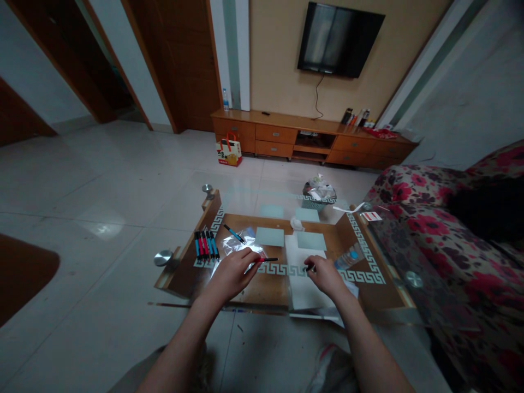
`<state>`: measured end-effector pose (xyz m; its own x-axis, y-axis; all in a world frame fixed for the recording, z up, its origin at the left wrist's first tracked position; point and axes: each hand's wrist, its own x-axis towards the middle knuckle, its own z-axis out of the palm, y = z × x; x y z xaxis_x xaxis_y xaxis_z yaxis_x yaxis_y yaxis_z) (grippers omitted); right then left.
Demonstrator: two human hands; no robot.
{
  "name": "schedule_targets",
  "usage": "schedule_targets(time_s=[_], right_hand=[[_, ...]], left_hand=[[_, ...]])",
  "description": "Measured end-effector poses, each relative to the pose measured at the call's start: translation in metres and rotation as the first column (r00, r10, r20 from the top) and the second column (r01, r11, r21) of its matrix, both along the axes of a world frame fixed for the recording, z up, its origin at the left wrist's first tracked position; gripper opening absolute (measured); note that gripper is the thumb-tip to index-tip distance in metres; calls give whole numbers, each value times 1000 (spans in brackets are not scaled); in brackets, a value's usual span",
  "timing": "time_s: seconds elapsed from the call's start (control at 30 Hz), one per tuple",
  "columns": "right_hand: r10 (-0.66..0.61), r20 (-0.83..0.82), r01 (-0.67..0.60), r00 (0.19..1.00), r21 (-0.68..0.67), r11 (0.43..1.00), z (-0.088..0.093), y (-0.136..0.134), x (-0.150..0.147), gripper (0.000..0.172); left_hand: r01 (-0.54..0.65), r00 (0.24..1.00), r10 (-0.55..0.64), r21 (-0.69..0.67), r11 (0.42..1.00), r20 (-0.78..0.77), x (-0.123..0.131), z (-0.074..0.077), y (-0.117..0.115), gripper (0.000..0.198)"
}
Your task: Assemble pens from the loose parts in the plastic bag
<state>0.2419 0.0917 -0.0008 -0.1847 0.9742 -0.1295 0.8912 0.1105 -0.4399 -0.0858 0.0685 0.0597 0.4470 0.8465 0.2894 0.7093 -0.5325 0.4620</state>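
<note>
Red pen (268, 260) is pinched in the left hand (236, 272), some dark bit (309, 267) is held by the right hand (326, 276). More pens (206, 246) are lined up on the tabletop (262, 286).

A TV (340, 41) is hanging above the cabinet (266, 132). A bottle (225, 100) is standing on the cabinet's left end, a bag (229, 154) is sitting before that end, and a sofa (421, 194) is standing before its right end.

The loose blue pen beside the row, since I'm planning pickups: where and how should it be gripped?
Probably pinch the loose blue pen across its mid-barrel, from above: it's slim, lies slantwise apart from the pen row, and its near end is close to the left hand.
</note>
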Motion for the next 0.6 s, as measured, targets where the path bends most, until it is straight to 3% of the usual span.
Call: schedule_targets(time_s=[0.2, 0.3, 0.37, 0.43, 0.5, 0.6], right_hand=[[-1, -34, 1, 999, -5, 1000, 1, -6, 3, 41], [-7, -120, 25, 993, 149, 989, 16, -8, 2, 55], [-58, -237, 120, 970, 256, 959, 28, -8, -3, 52], [-129, -421, 241, 898, 224, 944, 40, -7, -11, 42], [-167, -619, 289, 767, 101, 952, 46, -8, -23, 43], [-193, -775, 136, 602, -138, 981, 48, -13, -43, 51]], left_hand=[[29, 983, -24, -21, 999, 180, 2, 7, 0, 19], [30, 962, -9, -72, 997, 274, 4, 12, -1, 23], [23, 945, 14, -108, 994, 328, 6, 15, -1, 25], [23, 927, 30, -134, 991, 374, 9, 17, -1, 26], [51, 913, 19, -159, 986, 407, 12, 18, -2, 26], [127, 897, -24, -205, 971, 442, 16, 18, -3, 26]])
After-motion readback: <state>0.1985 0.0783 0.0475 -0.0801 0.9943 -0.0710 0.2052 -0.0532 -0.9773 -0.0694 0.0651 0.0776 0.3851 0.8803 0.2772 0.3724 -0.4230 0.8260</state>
